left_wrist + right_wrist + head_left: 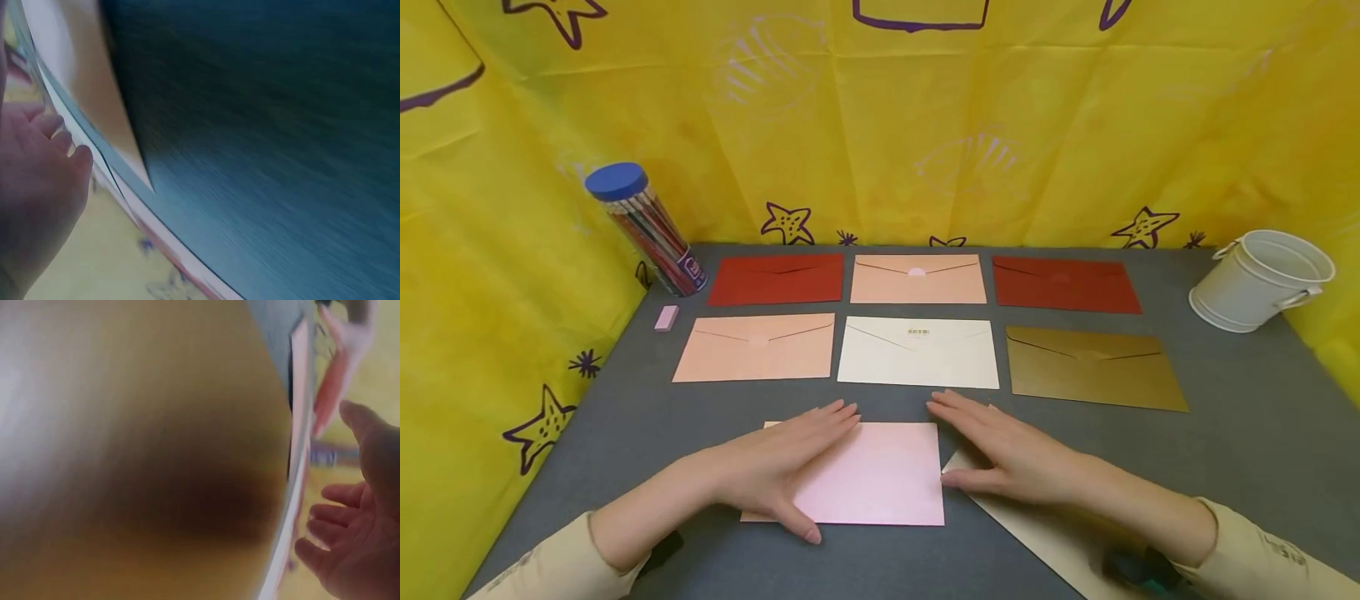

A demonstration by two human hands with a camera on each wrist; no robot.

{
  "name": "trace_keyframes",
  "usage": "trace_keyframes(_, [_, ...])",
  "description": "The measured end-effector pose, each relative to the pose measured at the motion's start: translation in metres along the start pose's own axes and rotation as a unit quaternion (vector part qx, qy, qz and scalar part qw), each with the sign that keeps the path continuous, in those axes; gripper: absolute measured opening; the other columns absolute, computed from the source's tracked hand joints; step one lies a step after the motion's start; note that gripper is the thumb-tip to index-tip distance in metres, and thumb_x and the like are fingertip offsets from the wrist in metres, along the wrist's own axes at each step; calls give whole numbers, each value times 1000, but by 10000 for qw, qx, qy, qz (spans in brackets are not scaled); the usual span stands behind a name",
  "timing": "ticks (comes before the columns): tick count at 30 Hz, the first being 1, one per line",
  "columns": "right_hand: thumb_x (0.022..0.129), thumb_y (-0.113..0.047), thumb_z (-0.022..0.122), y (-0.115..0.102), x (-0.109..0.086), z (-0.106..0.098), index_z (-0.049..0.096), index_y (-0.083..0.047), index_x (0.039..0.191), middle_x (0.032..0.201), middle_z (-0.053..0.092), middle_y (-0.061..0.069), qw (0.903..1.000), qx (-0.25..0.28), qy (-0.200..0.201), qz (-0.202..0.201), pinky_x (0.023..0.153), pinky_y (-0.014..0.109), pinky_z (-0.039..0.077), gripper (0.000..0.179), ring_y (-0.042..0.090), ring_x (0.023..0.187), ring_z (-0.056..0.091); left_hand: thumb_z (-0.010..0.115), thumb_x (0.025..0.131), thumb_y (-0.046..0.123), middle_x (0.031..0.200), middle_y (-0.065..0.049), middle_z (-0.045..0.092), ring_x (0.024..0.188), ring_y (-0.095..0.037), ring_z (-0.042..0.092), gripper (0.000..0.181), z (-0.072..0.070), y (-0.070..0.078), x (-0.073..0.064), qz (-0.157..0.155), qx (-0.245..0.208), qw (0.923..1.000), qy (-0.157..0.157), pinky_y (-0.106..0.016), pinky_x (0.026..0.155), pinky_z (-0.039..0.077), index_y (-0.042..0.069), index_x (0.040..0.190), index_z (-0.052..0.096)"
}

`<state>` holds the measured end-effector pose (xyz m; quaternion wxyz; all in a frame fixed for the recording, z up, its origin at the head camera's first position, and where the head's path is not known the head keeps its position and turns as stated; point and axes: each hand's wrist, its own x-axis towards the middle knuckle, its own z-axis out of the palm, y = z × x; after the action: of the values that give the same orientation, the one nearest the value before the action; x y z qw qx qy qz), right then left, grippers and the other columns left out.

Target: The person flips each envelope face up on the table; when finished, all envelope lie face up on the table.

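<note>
My left hand [775, 471] lies over the left side of a pale pink envelope [883, 475], fingers straight and thumb spread towards its near edge. A peach strip shows along that envelope's left side; whether it is a separate sheet I cannot tell. To the right, my right hand [1011, 454] is over the far corner of a beige envelope [1030, 529] that lies slanted, partly hidden by the hand and forearm. Its fingers are extended with the thumb apart. Both wrist views show the fingers [78, 159] and right fingers [331, 515] gripping nothing.
Behind lie two rows of envelopes: red [778, 283], peach [917, 292] and red [1063, 287]; then peach [756, 362], white [917, 367] and gold [1090, 379]. A pencil tub [655, 237] and an eraser [666, 318] are at left, a white bucket [1247, 287] at right.
</note>
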<state>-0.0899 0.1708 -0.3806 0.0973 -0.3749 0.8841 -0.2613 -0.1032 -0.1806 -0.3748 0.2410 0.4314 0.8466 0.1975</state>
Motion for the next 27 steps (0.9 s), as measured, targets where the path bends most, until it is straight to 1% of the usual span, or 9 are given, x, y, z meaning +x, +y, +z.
trace_keyframes(3, [88,-63,58,-9,5,8,30,-14,154,160,22,3,9983,-225,-449,-295,110,49,32,87,20,145,24,72,68,73,163,7,6,149,-14,3,120,1,-9,-20,-238,250,9994,87,-52,112,26,20,158,14])
trace_keyframes(5, [86,-66,57,-13,7,12,26,-12,155,162,18,5,9956,-426,-695,-469,112,45,30,93,21,147,19,72,67,74,163,6,8,148,-14,7,120,2,-13,-31,-377,355,9985,154,-50,111,29,20,158,15])
trace_keyframes(7, [85,-69,56,-15,8,15,22,-10,156,162,15,7,9922,-652,-884,-581,113,44,28,99,22,147,16,71,68,74,163,5,11,148,-16,12,118,3,-17,-40,-485,372,9979,217,-49,110,32,19,158,17])
trace_keyframes(10, [84,-70,56,-15,9,19,20,-4,155,161,14,14,9872,-942,-979,-831,113,44,27,104,27,147,15,70,70,73,162,4,15,147,-18,19,114,6,-20,-50,-613,312,9973,267,-49,106,37,19,157,20])
trace_keyframes(13, [86,-69,55,-14,9,21,21,-1,154,161,15,16,9850,-1105,-936,-941,113,44,28,103,29,147,17,68,72,72,161,4,19,145,-19,25,109,8,-22,-53,-654,291,9968,353,-48,104,40,20,156,24])
trace_keyframes(16, [87,-69,54,-14,9,22,22,-2,154,161,16,15,9848,-1160,-926,-902,112,44,29,100,28,147,18,67,74,71,160,2,23,143,-20,30,104,9,-23,-55,-536,449,9963,500,-47,102,43,19,155,28])
trace_keyframes(20, [85,-71,55,-14,11,21,24,-3,154,160,18,15,9859,-1110,-912,-856,111,44,31,102,28,146,19,67,78,67,158,-2,30,140,-23,36,94,8,-24,-57,-229,579,9951,770,-48,98,46,17,152,36])
trace_keyframes(24, [81,-74,56,-16,13,19,26,-1,153,159,22,16,9872,-1045,-877,-830,110,43,34,106,29,145,23,69,82,59,153,-1,38,137,-24,41,80,5,-24,-60,28,279,9945,1005,-48,98,46,20,148,45])
trace_keyframes(27, [84,-71,56,-16,15,18,35,-1,150,155,33,15,9878,-1045,-706,-916,106,41,39,98,27,141,33,73,84,48,147,-1,47,133,-23,47,67,2,-26,-64,323,-41,9915,1261,-42,98,47,20,141,54])
